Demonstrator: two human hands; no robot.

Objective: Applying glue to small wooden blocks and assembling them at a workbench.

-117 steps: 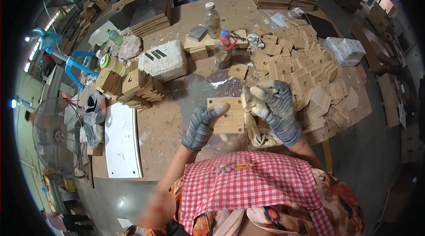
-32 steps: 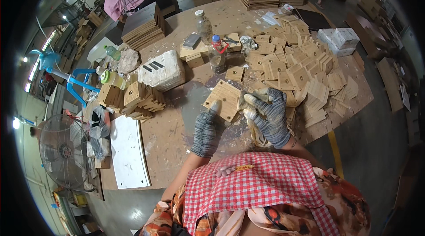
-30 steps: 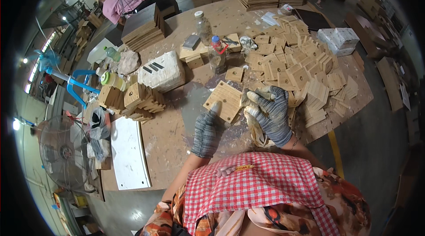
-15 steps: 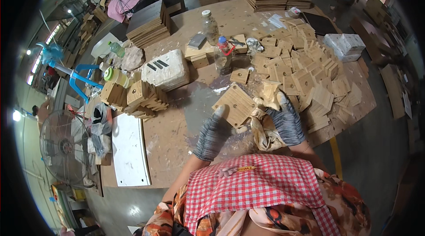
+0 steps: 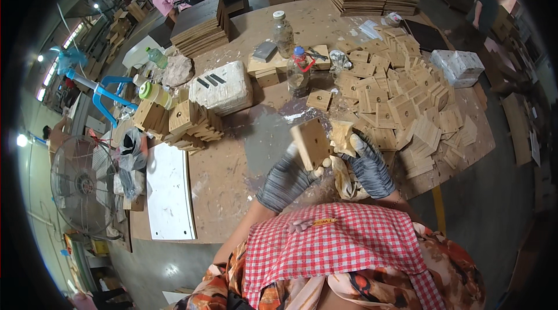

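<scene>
My left hand (image 5: 285, 182), in a grey striped glove with pale fingertips, grips a square wooden block (image 5: 314, 144) with small holes in its face. The block is held tilted above the table, one edge turned up. My right hand (image 5: 373, 170), gloved alike, closes on a crumpled cream cloth (image 5: 342, 136) just right of the block. Part of the cloth hangs below the fingers. Past the hands, a single small wooden block (image 5: 319, 99) lies beside a jar (image 5: 299, 77) with a blue cap.
Many loose wooden blocks (image 5: 401, 115) spread over the table's right side. Neater block stacks (image 5: 192, 121) stand left, near a wrapped white bundle (image 5: 221, 89) and a white panel (image 5: 168, 193). Panel stacks (image 5: 200, 28) rise farther back. A fan (image 5: 86, 185) stands left; two people are beyond the table.
The wooden block has tipped from nearly flat to a steep tilt, with my left fingers now under its lower edge. My right hand with the cloth has shifted slightly left.
</scene>
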